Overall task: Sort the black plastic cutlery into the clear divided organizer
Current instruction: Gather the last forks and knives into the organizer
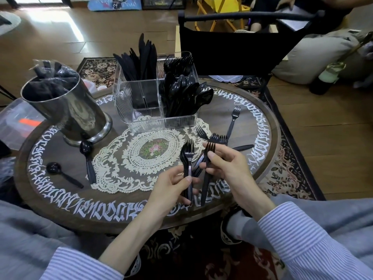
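Observation:
My left hand (171, 186) grips a stack of black plastic forks (187, 158), tines up, above the table's near side. Beside it my right hand (226, 164) pinches a single black fork (206, 174) by its neck. More loose forks (219, 138) lie on the table behind my right hand, one long fork (233, 120) pointing toward the organizer. The clear divided organizer (145, 118) stands at the table's back, with knives (141, 57) in its left section, forks (177, 61) at the back right and spoons (187, 91) at the front right. Two black spoons (87, 158) (60, 172) lie at the left.
A metal cup (68, 110) holding wrapped black cutlery stands at the left of the round wooden table (260, 126). A lace doily (125, 158) covers the centre. A black chair (240, 41) stands behind the table, and a person sits at the far right.

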